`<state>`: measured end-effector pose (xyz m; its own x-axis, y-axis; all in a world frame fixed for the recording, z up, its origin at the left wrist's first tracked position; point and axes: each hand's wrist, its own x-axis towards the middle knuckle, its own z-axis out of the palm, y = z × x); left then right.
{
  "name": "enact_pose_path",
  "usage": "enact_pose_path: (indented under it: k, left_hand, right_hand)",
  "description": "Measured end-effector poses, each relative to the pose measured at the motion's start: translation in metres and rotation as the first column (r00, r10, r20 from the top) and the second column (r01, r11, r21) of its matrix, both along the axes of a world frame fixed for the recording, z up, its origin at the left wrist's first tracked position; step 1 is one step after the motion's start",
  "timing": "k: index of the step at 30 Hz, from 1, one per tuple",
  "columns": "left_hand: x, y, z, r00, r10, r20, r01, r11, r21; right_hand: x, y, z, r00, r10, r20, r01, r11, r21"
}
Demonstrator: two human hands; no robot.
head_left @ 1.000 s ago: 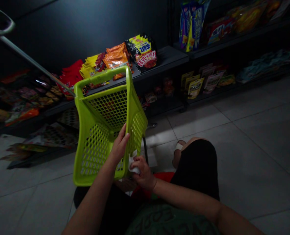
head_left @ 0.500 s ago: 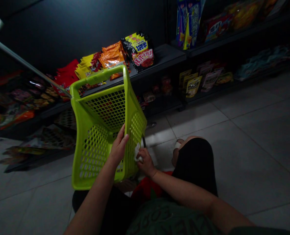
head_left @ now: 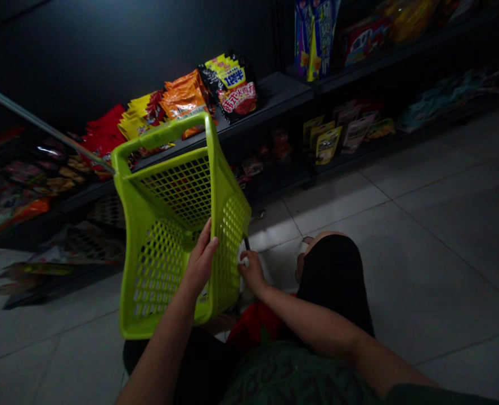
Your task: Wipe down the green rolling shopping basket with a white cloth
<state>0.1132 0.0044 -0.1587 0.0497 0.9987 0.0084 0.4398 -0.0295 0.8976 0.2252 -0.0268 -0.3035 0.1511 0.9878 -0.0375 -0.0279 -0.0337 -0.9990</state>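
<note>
White cloth (head_left: 243,259) higher on lime plastic basket (head_left: 158,270)

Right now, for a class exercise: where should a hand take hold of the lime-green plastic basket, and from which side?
Probably by the solid rim of the lime-green plastic basket, coming from above on the shelf side. That rim is an unbroken bar, likely firmer than the perforated walls, and it is free, while the left hand and the right hand, with its white cloth, are lower down.
</note>
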Motion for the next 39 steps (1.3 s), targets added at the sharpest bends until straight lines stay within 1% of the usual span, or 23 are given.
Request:
enact_pose_path:
  k: [1, 2, 4, 6, 8, 10, 12, 14, 16, 18, 20, 22, 24, 26, 27, 29, 32, 33, 34, 35, 36, 37, 39]
  left_hand:
    - [0.0, -0.001, 0.0, 1.0, -0.003, 0.001, 0.003, 1.0, 0.002]
    - [0.0, -0.001, -0.001, 1.0, -0.005, -0.002, 0.005, 1.0, 0.005]
    - [-0.001, -0.001, -0.001, 1.0, -0.008, -0.014, 0.008, 1.0, 0.012]
    - [0.0, -0.002, -0.001, 1.0, -0.004, -0.021, 0.004, 1.0, 0.013]
    - [0.001, -0.002, -0.001, 1.0, -0.001, -0.018, 0.001, 1.0, 0.014]
    - [0.002, -0.004, 0.0, 1.0, -0.009, -0.011, 0.01, 1.0, 0.006]
    - [0.002, -0.005, 0.001, 1.0, -0.019, -0.01, 0.019, 1.0, -0.007]
    - [0.003, -0.006, 0.002, 0.999, -0.027, -0.021, 0.027, 1.0, -0.011]
    - [0.003, -0.006, 0.003, 0.998, -0.04, -0.041, 0.04, 0.999, -0.001]
    - [0.003, -0.007, 0.003, 0.997, -0.054, -0.052, 0.055, 0.998, 0.009]
    - [0.004, -0.008, 0.004, 0.997, -0.059, -0.047, 0.06, 0.998, 0.015]
    - [0.005, -0.009, 0.004, 0.997, -0.059, -0.043, 0.06, 0.998, 0.012]
    - [0.005, -0.011, 0.005, 0.997, -0.06, -0.046, 0.06, 0.998, 0.005]
    - [0.005, -0.013, 0.006, 0.997, -0.062, -0.048, 0.062, 0.998, -0.007]
    - [0.004, -0.013, 0.006, 0.997, -0.064, -0.046, 0.063, 0.998, -0.014]
    - [0.003, -0.013, 0.007, 0.997, -0.071, -0.044, 0.07, 0.997, -0.029]
    - [0.001, -0.01, 0.007, 0.995, -0.087, -0.051, 0.086, 0.996, -0.026]
    - [0.0, -0.009, 0.007, 0.994, -0.092, -0.054, 0.091, 0.996, -0.021]
    - [0.0, -0.009, 0.007, 0.994, -0.095, -0.057, 0.094, 0.995, -0.019]
    - [-0.001, -0.008, 0.007, 0.993, -0.098, -0.06, 0.097, 0.995, -0.023]
    - [-0.002, -0.008, 0.007, 0.993, -0.101, -0.062, 0.099, 0.995, -0.031]
    - [-0.002, -0.009, 0.008, 0.993, -0.101, -0.065, 0.098, 0.994, -0.039]
    - [-0.004, -0.009, 0.007, 0.993, -0.099, -0.063, 0.096, 0.994, -0.049]
  right_hand:
    - [-0.001, 0.002, 0.003, 1.0, -0.029, -0.013, 0.028, 0.999, -0.029]
    - [-0.002, 0.003, 0.011, 0.999, -0.042, -0.035, 0.042, 0.999, -0.004]
    - [-0.004, 0.008, 0.036, 0.996, -0.031, -0.081, 0.044, 0.987, 0.157]
    - [-0.004, 0.013, 0.055, 0.996, 0.017, -0.088, 0.012, 0.945, 0.328]
    - [0.0, 0.018, 0.051, 0.996, 0.072, -0.052, -0.046, 0.922, 0.384]
    - [0.004, 0.022, 0.03, 0.998, 0.054, -0.027, -0.045, 0.963, 0.265]
    - [0.007, 0.025, 0.011, 0.999, -0.033, -0.021, 0.034, 0.998, 0.051]
    - [0.007, 0.028, 0.01, 0.995, -0.094, -0.044, 0.092, 0.994, -0.053]
    - [0.005, 0.031, 0.032, 0.991, -0.089, -0.099, 0.093, 0.995, 0.042]
    - [0.004, 0.035, 0.058, 0.991, -0.046, -0.126, 0.075, 0.969, 0.237]
    - [0.005, 0.039, 0.068, 0.995, -0.003, -0.099, 0.04, 0.925, 0.377]
    - [0.01, 0.042, 0.052, 0.998, -0.001, -0.056, 0.022, 0.927, 0.374]
    - [0.015, 0.042, 0.022, 0.998, -0.057, -0.027, 0.062, 0.974, 0.217]
    - [0.017, 0.042, -0.003, 0.991, -0.13, -0.011, 0.13, 0.991, 0.005]
    - [0.017, 0.041, -0.006, 0.987, -0.161, -0.015, 0.16, 0.985, -0.065]
    - [0.014, 0.041, 0.008, 0.982, -0.179, -0.062, 0.175, 0.983, -0.062]
    - [0.008, 0.045, 0.053, 0.984, -0.115, -0.136, 0.143, 0.965, 0.218]
    - [0.008, 0.047, 0.063, 0.988, -0.082, -0.134, 0.121, 0.941, 0.316]
    - [0.008, 0.049, 0.066, 0.992, -0.054, -0.118, 0.096, 0.918, 0.385]
    - [0.01, 0.051, 0.062, 0.995, -0.039, -0.094, 0.075, 0.907, 0.414]
    - [0.013, 0.052, 0.051, 0.997, -0.036, -0.071, 0.061, 0.917, 0.394]
    - [0.015, 0.053, 0.036, 0.997, -0.048, -0.054, 0.063, 0.944, 0.324]
    - [0.018, 0.053, 0.002, 0.993, -0.109, -0.038, 0.112, 0.99, 0.09]
